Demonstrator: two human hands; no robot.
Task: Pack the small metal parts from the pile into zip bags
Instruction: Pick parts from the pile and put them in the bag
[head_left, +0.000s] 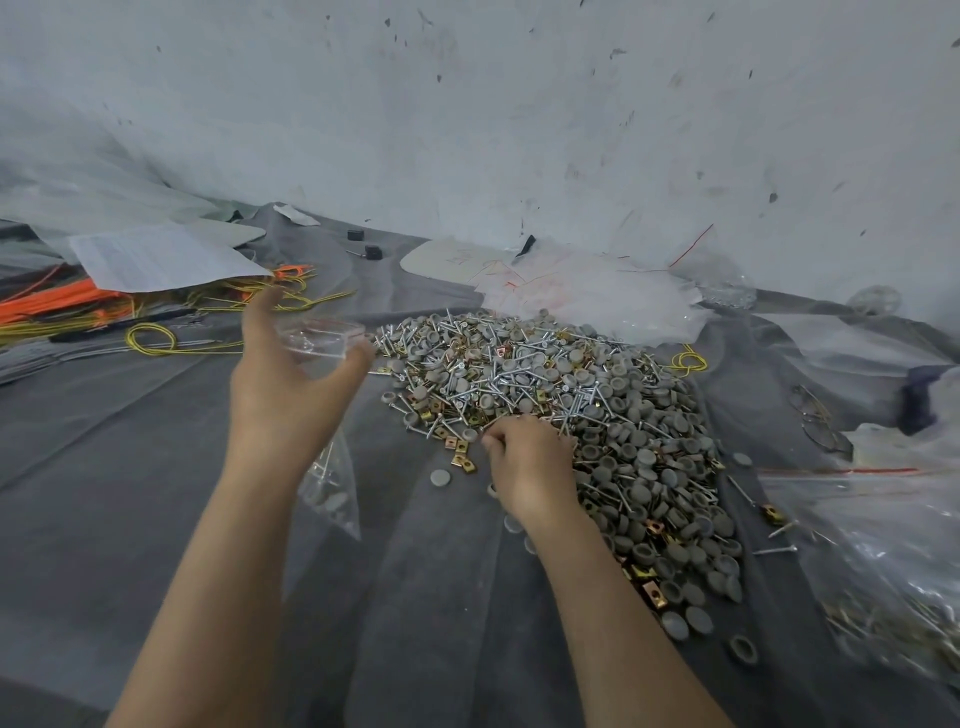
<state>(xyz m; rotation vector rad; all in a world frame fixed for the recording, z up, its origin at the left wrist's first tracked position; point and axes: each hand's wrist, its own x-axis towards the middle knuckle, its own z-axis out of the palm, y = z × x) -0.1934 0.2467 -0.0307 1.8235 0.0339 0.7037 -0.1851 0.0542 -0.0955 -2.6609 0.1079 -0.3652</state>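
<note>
My left hand (291, 384) is gripping a clear zip bag (332, 488) by the mouth, thumb on one side and fingers on the other. That keeps the top spread open, up in the air just left of the pile (571, 395). The rest of the bag hangs down past my wrist, with a few grey caps and what looks like a screw or two in the bottom.

My right hand (530, 467) is down on the near-left edge of the pile, fingers curled in among the brass clips and screws. Honestly can't tell if it's got one pinched or is only touching them.

The pile is a mix of screws, round grey caps and square brass clips, spread on a grey cloth (130, 467). Just behind it sits a heap of empty bags (597, 296), and a stuffed bag (883, 571) lies off to the right. Orange and yellow cords (78, 306) lie far left, partly under a paper sheet (156, 260).
</note>
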